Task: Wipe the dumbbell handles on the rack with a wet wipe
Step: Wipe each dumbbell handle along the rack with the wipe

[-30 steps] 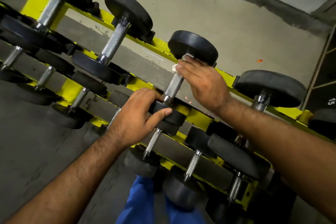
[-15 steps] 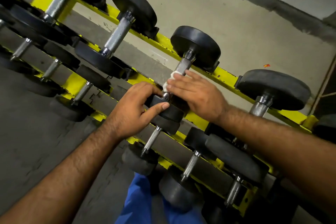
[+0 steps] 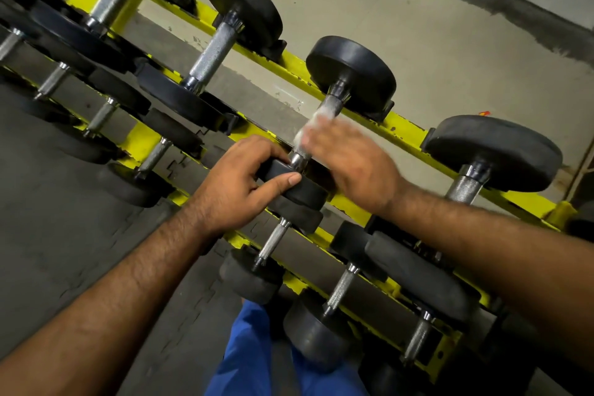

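Handle [image 3: 324,119] got another pass as the right hand [image 3: 350,164] (blurred) slid the pinched wipe [image 3: 310,128] back up, left hand [image 3: 238,183] gripping the weight [image 3: 299,186].

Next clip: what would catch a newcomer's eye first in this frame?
Probably the two hands at centre: the left hand grips the near black end of a dumbbell, while the blurred right hand presses a white wet wipe on its knurled steel handle. The bright yellow rack crosses the frame diagonally, lined with more dumbbells.
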